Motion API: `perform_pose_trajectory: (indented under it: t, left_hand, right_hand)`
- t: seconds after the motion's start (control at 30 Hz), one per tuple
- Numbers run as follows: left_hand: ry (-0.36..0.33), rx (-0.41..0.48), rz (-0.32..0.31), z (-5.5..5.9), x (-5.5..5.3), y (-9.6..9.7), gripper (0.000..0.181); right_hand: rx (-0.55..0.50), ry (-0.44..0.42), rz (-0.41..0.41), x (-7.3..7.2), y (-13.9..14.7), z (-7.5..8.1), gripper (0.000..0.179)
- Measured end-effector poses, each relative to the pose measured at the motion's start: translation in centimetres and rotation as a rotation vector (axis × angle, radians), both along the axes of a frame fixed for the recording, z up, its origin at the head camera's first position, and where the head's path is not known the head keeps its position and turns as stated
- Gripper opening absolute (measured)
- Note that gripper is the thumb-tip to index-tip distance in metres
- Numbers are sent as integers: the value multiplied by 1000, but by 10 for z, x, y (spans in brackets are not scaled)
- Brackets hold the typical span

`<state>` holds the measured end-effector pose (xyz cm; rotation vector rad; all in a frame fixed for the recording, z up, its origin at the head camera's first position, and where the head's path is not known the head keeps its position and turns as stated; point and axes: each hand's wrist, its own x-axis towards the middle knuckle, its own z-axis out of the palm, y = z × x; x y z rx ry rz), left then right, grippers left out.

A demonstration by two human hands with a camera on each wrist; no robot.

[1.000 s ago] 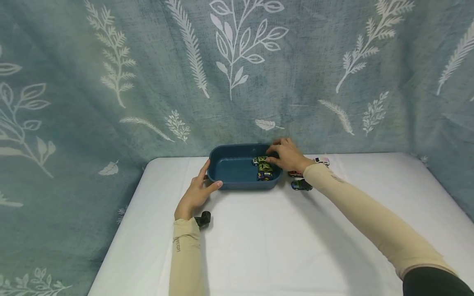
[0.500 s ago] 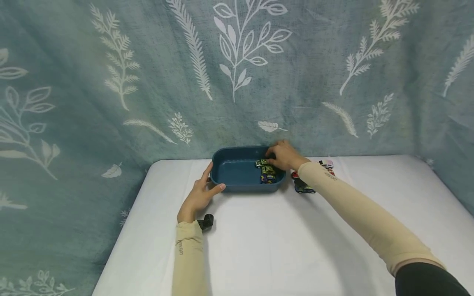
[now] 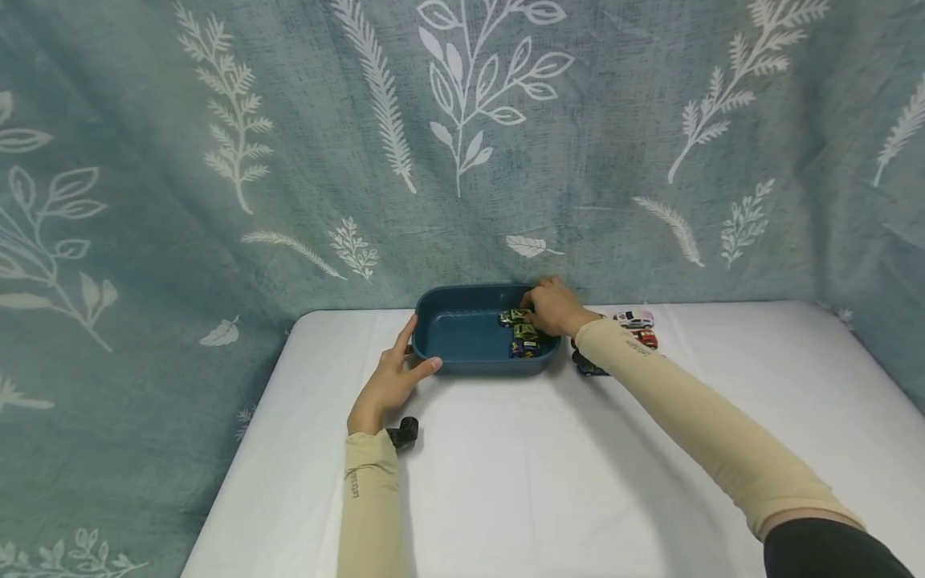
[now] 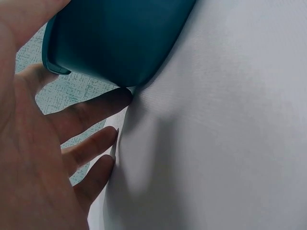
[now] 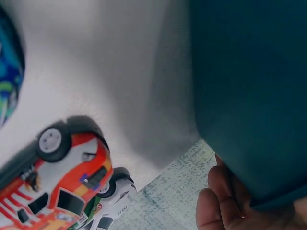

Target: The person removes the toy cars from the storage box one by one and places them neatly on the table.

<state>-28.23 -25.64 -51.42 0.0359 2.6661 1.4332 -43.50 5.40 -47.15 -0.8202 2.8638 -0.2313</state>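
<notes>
A dark blue oblong plastic basin (image 3: 462, 366) stands near the table's back edge. Several small toy cars lie in its right end, among them a yellow-green car (image 3: 515, 317) and a purple one (image 3: 524, 348). My left hand (image 3: 386, 384) rests against the basin's left end, thumb on the front rim and forefinger along the side; in the left wrist view the fingers (image 4: 91, 115) are fairly straight and spread. Over the right rim reaches my right hand (image 3: 555, 308), fingers bent down by the back right corner. Its fingertips are hidden, so any grip on a car cannot be seen.
Right of the basin are a white-and-pink toy car (image 3: 634, 319), a red-and-white one (image 5: 67, 184) and a dark one (image 3: 591, 366), partly behind the right sleeve. A white cloth (image 3: 477, 474) covers the table; a patterned curtain (image 3: 462, 233) hangs behind.
My right hand has lowered slightly and shifted a little right at the basin's back right corner. My left hand keeps its place on the basin. The head view has shifted slightly.
</notes>
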Motion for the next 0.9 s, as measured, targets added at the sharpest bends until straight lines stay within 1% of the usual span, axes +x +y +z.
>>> perform_pose_trajectory:
  t: [0.13,0.23,0.3,0.43,0.5,0.6,0.77,0.8,0.9]
  left_hand:
    - [12,-3,-3,1,0,-1,95]
    - [12,0,-3,1,0,-2,95]
    - [9,8,-4,1,0,-2,95]
    - [6,19,-10,0,0,1,97]
    - [5,16,-10,-1,0,5,97]
    - [0,2,-2,-1,1,7,96]
    - [-16,-19,14,1,0,6,96]
    - [-13,-18,15,2,0,5,96]
    - [-7,-14,12,2,-1,5,96]
  right_hand:
    - [14,17,5,1,-2,-1,32]
    - [37,33,15,2,-3,-1,32]
    - [34,48,17,3,-2,0,33]
    - [-34,101,18,9,4,2,31]
    - [-86,127,21,12,11,6,29]
    - [-148,181,50,14,21,16,26]
    - [-216,262,106,11,35,35,27]
    - [-224,270,114,11,38,38,28]
    - [-233,259,127,10,49,47,30]
